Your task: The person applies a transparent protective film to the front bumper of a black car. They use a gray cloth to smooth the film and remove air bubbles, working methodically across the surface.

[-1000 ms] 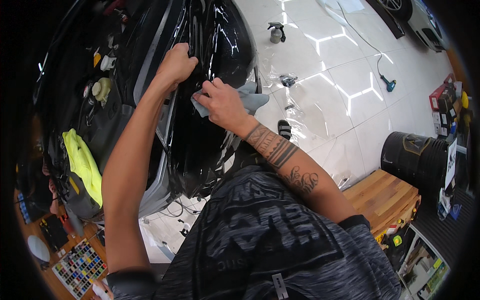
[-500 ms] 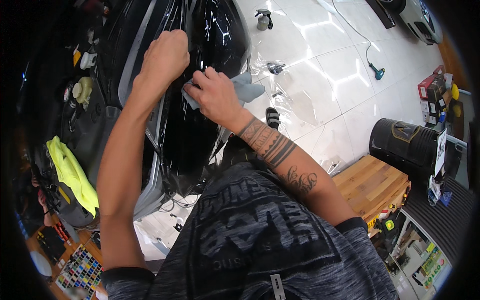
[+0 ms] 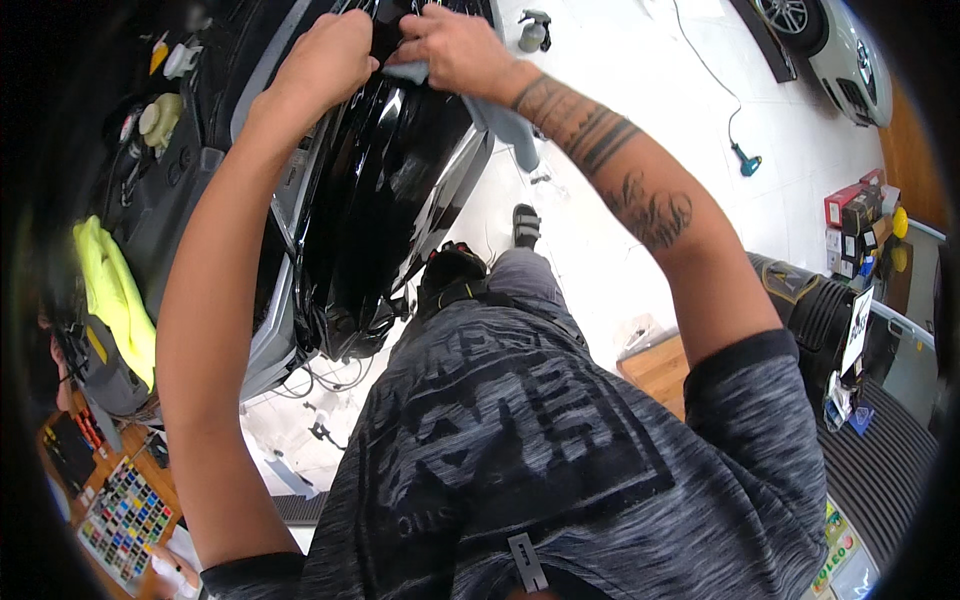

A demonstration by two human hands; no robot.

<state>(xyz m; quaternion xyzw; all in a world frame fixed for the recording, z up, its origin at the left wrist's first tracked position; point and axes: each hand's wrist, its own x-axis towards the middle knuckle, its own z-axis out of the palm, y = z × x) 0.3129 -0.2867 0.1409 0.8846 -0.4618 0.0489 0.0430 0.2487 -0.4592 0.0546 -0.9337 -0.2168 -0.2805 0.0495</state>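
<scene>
On the white floor [image 3: 600, 265] a spray bottle [image 3: 533, 38] stands well apart from a teal corded tool [image 3: 746, 161], with a pale car [image 3: 848, 62], small boxes [image 3: 858, 215] and a black drum [image 3: 815, 312] farther right.

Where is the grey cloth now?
The head view shows the grey cloth near top centre, in the right hand, over the black panel, just right of the left hand.

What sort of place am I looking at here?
Likely a car workshop: there's a glossy black car panel, a spray bottle on the tiled floor, and a pale car off to the right.
</scene>
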